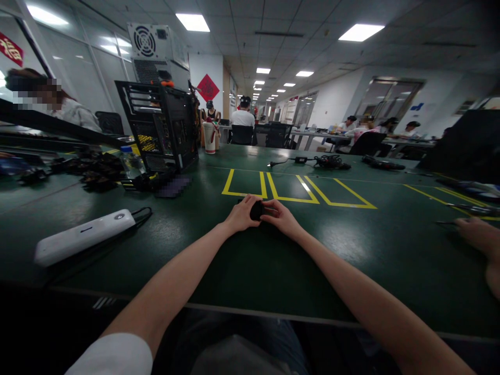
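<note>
Between my two hands is a small black object [257,211] with a rounded outline; its kind cannot be made out. My left hand [241,214] is closed around its left side, fingers curled over the top. From the right, my right hand [284,220] meets the object with thumb and fingertips in a pinch. Both hands are low over the green tabletop [250,265], just in front of the yellow tape outlines [287,199]. Part of the object is hidden by my fingers.
At left lie a white power bank-like device [86,237] with a black cord, and dark parts [99,169]. Behind stand an open computer case [164,125] and a cup [210,138]. Coiled cables [330,162] lie farther back. Another person's hand [478,234] is at right.
</note>
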A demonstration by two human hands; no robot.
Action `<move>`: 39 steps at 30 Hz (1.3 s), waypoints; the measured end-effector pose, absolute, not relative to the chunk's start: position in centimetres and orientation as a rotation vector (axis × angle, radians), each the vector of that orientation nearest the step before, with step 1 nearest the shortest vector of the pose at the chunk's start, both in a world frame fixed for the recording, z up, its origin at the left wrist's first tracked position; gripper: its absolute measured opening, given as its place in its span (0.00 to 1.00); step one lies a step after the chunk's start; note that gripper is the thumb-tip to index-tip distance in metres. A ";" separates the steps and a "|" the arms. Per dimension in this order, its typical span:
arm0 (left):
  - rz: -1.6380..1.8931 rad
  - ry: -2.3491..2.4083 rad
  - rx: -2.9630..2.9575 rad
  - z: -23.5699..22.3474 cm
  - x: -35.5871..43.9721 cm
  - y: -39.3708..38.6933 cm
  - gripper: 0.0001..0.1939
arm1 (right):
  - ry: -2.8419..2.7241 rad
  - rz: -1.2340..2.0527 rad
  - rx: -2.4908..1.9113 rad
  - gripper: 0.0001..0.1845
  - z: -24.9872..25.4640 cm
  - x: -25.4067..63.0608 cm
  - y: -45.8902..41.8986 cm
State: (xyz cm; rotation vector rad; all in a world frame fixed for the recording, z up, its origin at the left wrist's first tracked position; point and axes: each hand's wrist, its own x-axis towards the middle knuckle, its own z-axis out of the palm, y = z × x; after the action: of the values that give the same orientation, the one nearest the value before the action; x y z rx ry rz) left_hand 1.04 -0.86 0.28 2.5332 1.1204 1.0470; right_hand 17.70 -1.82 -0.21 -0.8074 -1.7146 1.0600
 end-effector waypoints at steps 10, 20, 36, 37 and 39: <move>1.062 1.122 2.536 0.1 1.1 -0.7 0.29 | -1.658 1.035 -0.838 0.16 -0.3 17.5 -1.4; 1.068 1.134 2.519 0.2 1.3 -0.8 0.30 | -1.635 1.105 -0.852 0.14 -0.2 17.5 -1.8; 1.041 1.137 2.528 0.3 1.1 -0.8 0.30 | -1.623 1.134 -0.840 0.14 0.1 17.4 -1.9; 1.040 1.139 2.528 0.3 1.1 -0.8 0.30 | -1.616 1.123 -0.850 0.14 0.1 17.3 -1.8; 1.043 1.138 2.528 0.3 1.1 -0.8 0.30 | -1.612 1.105 -0.872 0.16 0.0 17.3 -1.7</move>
State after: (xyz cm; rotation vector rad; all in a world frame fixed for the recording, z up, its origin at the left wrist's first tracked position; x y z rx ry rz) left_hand 1.07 -0.79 0.32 2.5278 1.1382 1.0430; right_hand 17.34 -1.65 -0.01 -0.8719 -1.6122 1.1045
